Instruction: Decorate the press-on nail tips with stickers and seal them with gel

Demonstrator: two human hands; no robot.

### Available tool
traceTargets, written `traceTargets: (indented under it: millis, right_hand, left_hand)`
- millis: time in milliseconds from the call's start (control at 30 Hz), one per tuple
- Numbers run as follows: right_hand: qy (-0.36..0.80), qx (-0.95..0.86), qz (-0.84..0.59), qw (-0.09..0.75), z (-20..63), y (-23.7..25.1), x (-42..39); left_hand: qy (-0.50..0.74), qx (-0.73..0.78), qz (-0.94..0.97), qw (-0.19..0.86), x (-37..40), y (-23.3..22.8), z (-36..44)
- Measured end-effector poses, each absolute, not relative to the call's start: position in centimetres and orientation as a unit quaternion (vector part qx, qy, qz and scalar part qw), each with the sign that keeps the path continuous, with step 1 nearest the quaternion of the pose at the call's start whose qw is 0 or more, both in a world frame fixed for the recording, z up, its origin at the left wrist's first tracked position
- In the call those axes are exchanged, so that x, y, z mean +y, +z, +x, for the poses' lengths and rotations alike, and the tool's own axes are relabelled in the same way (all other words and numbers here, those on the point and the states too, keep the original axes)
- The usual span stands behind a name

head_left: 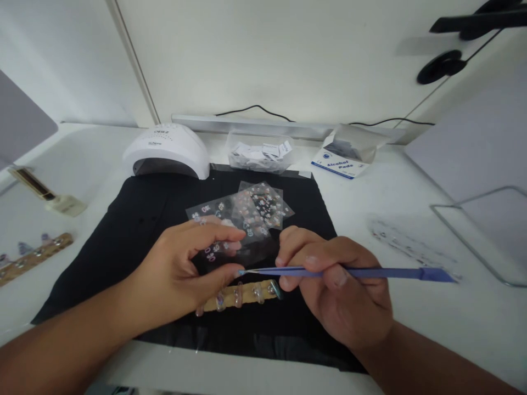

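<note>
My right hand (337,280) grips blue-purple tweezers (382,272) level, their thin tips pointing left. The tips meet the thumb tip of my left hand (177,269), where a tiny light-blue piece shows, too small to name surely. Between the fingers of my left hand is a clear nail sticker sheet (255,241) with small pale and pink designs; one fingertip shows through it. The left thumb and index finger are apart. Just below the hands, a tan display stick (247,293) carries several glossy nail tips (237,295), partly hidden by my left hand.
More sticker sheets (267,206) lie on the black mat (144,208). Behind stand a white nail lamp (167,151), a clear tub of packets (260,153) and an alcohol pads box (343,156). At left are a polish bottle (66,206) and another nail stick (37,255); at right, a metal stand (477,247).
</note>
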State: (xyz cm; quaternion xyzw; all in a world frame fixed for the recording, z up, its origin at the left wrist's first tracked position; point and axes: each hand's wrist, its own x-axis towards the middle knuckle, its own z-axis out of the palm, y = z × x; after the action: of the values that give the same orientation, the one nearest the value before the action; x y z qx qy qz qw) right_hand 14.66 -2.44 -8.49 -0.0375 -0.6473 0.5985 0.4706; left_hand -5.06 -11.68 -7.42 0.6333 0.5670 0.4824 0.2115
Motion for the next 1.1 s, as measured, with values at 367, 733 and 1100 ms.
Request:
traceTargets:
  millis: [367, 733, 1100]
  right_hand:
    - [0.691, -0.596, -0.086, 0.401, 15.1, -9.0, -0.5]
    - [0.762, -0.584, -0.097, 0.264, 15.2, -9.6, 1.1]
    - [0.776, -0.586, -0.070, 0.222, 14.2, -9.8, 2.2]
  left_hand:
    - [0.334, 0.667, 0.609, 0.269, -10.0, -8.0, -7.8]
    - [0.299, 0.594, 0.742, 0.088, -11.7, -6.3, -6.6]
    - [0.189, 0.567, 0.785, 0.163, -11.8, -7.0, -2.7]
